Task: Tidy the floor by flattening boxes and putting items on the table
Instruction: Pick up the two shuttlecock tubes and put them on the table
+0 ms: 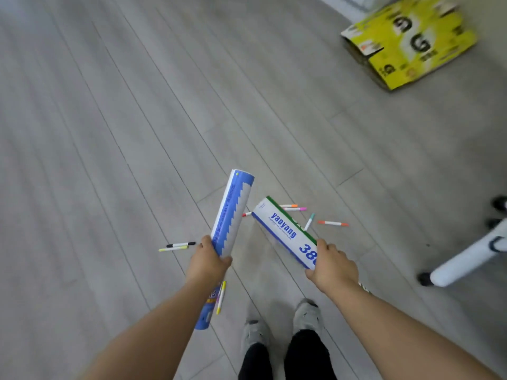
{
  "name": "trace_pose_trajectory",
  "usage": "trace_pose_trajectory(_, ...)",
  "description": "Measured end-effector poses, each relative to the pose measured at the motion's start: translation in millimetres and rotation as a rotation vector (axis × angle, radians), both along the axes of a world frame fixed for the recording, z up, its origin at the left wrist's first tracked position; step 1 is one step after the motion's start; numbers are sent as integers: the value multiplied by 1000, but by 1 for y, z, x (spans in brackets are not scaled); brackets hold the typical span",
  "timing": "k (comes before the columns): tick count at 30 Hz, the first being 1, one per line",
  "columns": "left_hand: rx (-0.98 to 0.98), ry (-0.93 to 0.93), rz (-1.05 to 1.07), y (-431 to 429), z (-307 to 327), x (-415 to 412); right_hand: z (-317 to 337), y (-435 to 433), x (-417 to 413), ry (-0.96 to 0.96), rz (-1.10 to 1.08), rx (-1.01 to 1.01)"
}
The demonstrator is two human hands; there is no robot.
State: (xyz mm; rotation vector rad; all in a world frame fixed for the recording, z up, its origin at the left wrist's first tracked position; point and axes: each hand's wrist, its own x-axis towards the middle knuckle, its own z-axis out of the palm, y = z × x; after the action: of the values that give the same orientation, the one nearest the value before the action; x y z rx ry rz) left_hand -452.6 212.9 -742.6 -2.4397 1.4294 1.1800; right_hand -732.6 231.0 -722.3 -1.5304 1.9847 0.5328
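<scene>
Bare forearms (153, 325) foremost; open floor (109, 133) left, wheeled white leg (466, 261) close right. Left hand (207, 263) clasped round blue tube (233, 212), right hand (332, 267) round white tube (285, 233).

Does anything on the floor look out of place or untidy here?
Yes. Marker pens lie scattered on the floor at mixed angles. Farther off, a yellow box lies with one end open and looks partly collapsed.

Indoor rm, home/office: grey plank floor (131, 138), white furniture leg (466, 260).
</scene>
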Motion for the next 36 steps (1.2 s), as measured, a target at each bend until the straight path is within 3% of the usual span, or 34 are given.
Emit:
trace_pose_trajectory(8, -152, 150, -165, -6, 299, -76, 306, 40, -56, -44, -245, -176)
trace_pose_trajectory(16, -308, 282, -513, 2, 486, -224, 490, 123, -184, -9, -547, -439)
trace_pose_trajectory(24, -378, 441, -784, 54, 574, -433, 568, 239, -356, 66, -759, -533)
trace_pose_trajectory(36, -268, 555, -1007, 208, 588, -734, 579, 426, -631, -82, -1039, -615)
